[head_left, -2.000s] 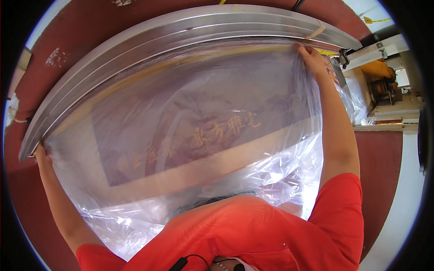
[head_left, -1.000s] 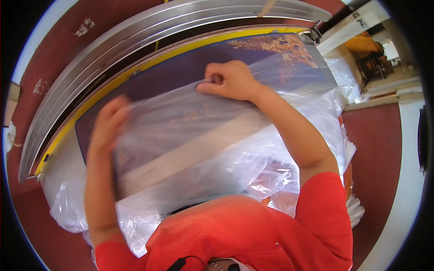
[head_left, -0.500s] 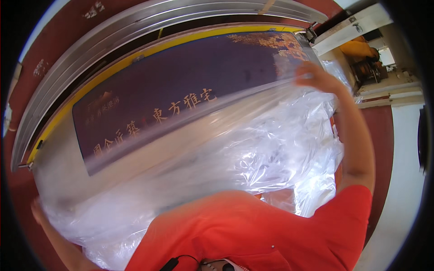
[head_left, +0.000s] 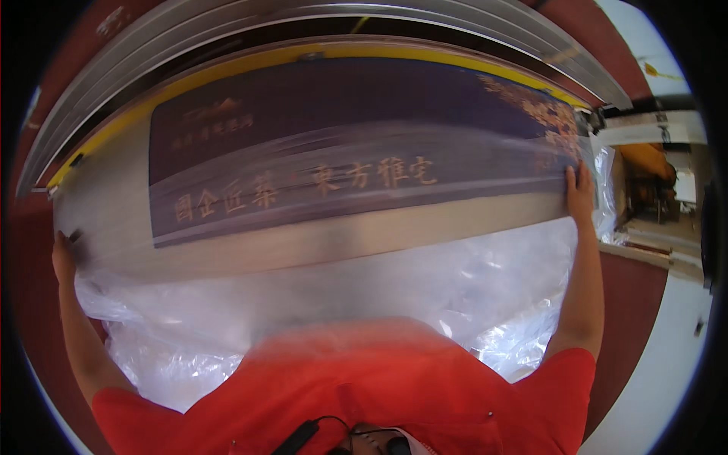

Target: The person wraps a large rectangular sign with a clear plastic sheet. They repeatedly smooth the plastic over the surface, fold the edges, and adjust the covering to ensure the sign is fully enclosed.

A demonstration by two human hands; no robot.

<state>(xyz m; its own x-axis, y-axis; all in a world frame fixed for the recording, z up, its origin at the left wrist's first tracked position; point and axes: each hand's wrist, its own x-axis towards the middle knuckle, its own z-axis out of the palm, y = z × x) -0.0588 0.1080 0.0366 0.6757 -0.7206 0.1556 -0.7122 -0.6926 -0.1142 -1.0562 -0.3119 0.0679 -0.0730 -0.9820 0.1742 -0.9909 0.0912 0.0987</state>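
Observation:
A long dark purple printed panel [head_left: 303, 98] with golden characters and orange foliage at its right end lies across the work surface in front of me. Clear plastic film [head_left: 425, 258] spreads over the near side, and its blurred far edge arches across the panel. At the far left, my left hand [head_left: 64, 258] is closed at the side of the film, fingers partly hidden. My right hand [head_left: 580, 193] is at the panel's right end, its fingers bent around the film's side there. Between my hands the film looks stretched; motion smears its edge.
A yellow strip [head_left: 394, 49] runs along the panel's far side, with a ribbed metal rail [head_left: 250, 36] behind it. Crumpled film [head_left: 523, 337] bunches near my body. At the right are a white ledge [head_left: 644, 130] and a yellow object [head_left: 644, 161].
My left hand has moved farther from my body; my right hand now sits lower and closer to the panel's right end. The film's edge has moved farther across the panel, and the view has turned.

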